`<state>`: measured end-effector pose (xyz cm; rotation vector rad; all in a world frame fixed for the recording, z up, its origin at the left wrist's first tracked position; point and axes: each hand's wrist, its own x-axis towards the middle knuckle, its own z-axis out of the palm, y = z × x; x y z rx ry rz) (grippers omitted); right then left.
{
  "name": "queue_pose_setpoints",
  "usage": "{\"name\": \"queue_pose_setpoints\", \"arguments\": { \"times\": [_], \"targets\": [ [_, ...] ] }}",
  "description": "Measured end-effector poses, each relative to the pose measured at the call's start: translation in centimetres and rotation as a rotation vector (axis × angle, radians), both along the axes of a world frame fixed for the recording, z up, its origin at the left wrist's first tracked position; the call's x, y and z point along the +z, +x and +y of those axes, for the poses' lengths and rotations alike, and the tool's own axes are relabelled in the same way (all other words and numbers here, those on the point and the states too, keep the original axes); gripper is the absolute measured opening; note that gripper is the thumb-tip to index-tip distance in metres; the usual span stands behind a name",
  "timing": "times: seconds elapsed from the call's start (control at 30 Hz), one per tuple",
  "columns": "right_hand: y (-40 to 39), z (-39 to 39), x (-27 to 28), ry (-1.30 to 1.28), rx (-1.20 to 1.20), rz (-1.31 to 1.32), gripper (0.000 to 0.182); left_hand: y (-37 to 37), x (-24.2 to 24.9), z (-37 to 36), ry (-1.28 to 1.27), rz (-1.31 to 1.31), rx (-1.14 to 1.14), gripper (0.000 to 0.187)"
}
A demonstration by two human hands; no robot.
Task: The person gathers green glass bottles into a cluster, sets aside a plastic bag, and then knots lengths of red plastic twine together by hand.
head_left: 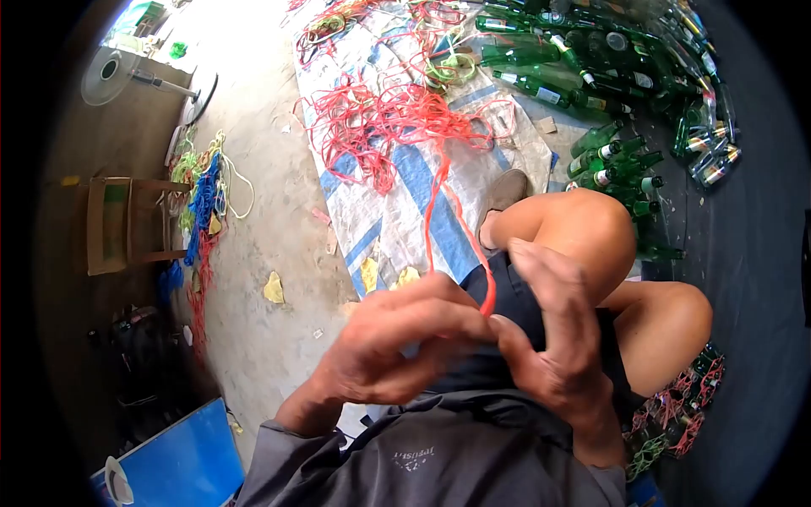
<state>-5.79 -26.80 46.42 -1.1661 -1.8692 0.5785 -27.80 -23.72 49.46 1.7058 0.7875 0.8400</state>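
Note:
A red plastic cord (487, 291) runs up from my hands to a tangled heap of red cord (397, 118) on the sheet. My left hand (401, 338) is closed in a pinch on the cord, over my lap. One strand passes behind its knuckles, and another, thicker and bunched, ends at its fingertips. Close on the right is my right hand (557, 338), its thumb tip at the cord's end by the left fingertips. Its index finger stretches upward, well apart from the thumb. My left fingers are partly blurred, and the inner side of the grip is hidden.
A blue and white striped sheet (414, 182) covers the floor ahead. Many green bottles (608, 68) lie and stand at right. Netted bottles (676, 414) are beside my leg. At left are a fan (110, 76), a wooden stool (114, 224), coloured cords (203, 203) and a blue panel (182, 456).

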Motion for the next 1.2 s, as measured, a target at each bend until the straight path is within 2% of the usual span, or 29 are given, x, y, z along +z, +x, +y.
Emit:
{"name": "queue_pose_setpoints", "arguments": {
  "times": [0.17, 0.2, 0.27, 0.37, 0.43, 0.5, 0.57, 0.67, 0.73, 0.77, 0.83, 0.87, 0.9, 0.97, 1.2],
  "targets": [
    [-1.2, 0.5, -1.7, -0.034, 0.199, 0.032, 0.037, -0.9, 0.1, -1.0, -0.086, -0.054, -0.093, 0.019],
    [-1.4, 0.5, -1.5, -0.063, 0.199, 0.103, 0.027, -1.5, -0.5, -1.2, -0.088, -0.059, -0.078, 0.021],
    [-0.8, 0.2, -1.3, -0.110, 0.187, 0.187, 0.024, -2.6, -0.7, -1.0, -0.039, 0.094, -0.020, 0.023],
    [0.4, -0.4, -0.1, -0.142, 0.055, 0.215, 0.016, -3.7, -2.9, -1.1, -0.032, 0.235, 0.146, 0.025],
    [1.8, -1.0, 0.1, -0.158, -0.038, 0.188, 0.015, -5.3, -5.3, -0.6, -0.010, 0.239, 0.224, 0.024],
    [2.5, -1.3, -0.2, -0.087, -0.120, 0.257, 0.014, -7.0, -7.4, 0.2, 0.056, 0.325, 0.260, 0.023],
    [3.3, -1.6, 0.4, -0.074, -0.181, 0.235, 0.013, -7.6, -9.5, 0.8, 0.031, 0.286, 0.409, 0.021],
    [4.3, -2.0, 0.5, 0.003, -0.220, 0.206, 0.014, -9.5, -12.5, 3.0, 0.134, 0.223, 0.475, 0.017],
    [4.9, -2.5, 0.4, 0.041, -0.231, 0.192, 0.014, -10.3, -14.0, 4.4, 0.084, 0.115, 0.544, 0.015],
    [5.1, -2.7, 0.6, 0.054, -0.236, 0.180, 0.014, -11.1, -14.7, 5.1, 0.079, 0.157, 0.561, 0.017],
    [5.6, -3.2, 0.5, 0.073, -0.247, 0.179, 0.013, -11.9, -16.2, 6.7, 0.106, 0.010, 0.548, 0.019],
    [5.9, -3.4, 0.3, 0.078, -0.250, 0.189, 0.013, -12.2, -16.6, 7.8, 0.126, -0.014, 0.554, 0.020],
    [6.2, -3.6, 0.3, 0.084, -0.253, 0.199, 0.012, -12.4, -16.9, 8.6, 0.102, -0.150, 0.524, 0.020],
    [6.7, -4.0, 0.5, 0.082, -0.267, 0.184, 0.010, -12.1, -17.1, 10.0, -0.011, -0.077, 0.713, 0.021],
    [9.2, -4.0, 1.2, 0.184, -0.299, 0.185, 0.011, -12.8, -19.0, 16.4, -0.077, -0.256, 0.760, 0.021]
  ]
}}
